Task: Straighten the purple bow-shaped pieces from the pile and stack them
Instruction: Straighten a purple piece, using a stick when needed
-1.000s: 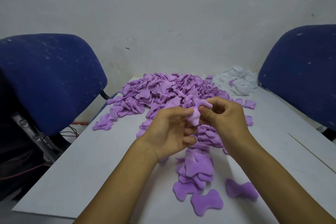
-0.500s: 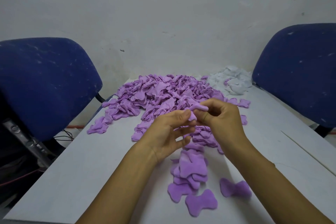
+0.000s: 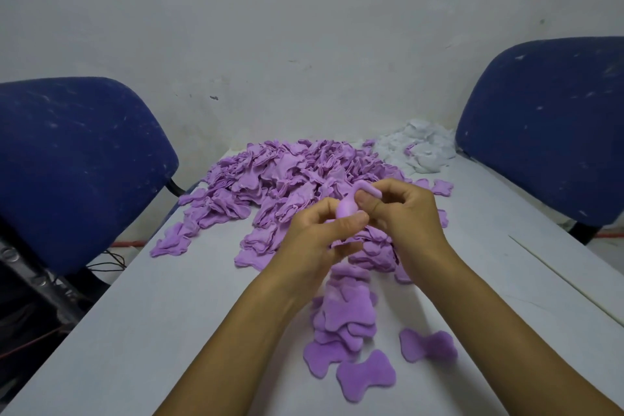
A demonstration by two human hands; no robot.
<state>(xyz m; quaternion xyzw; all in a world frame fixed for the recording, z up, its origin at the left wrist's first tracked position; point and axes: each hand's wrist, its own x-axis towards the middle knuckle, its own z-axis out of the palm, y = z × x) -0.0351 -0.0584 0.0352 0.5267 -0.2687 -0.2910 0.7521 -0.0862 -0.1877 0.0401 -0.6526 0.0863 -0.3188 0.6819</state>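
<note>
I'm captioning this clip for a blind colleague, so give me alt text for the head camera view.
A person's left hand and right hand pinch one curled purple bow-shaped fabric piece above a white table. Behind lies a big heap of purple fabric pieces; nearer the camera, a short stack of flattened purple pieces. Blue padded chairs flank the table.

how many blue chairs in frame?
2. One blue chair stands at the table's left side, the other blue chair at its right side near the white pile. Both are cropped by the frame edges; none seems hidden.
</note>
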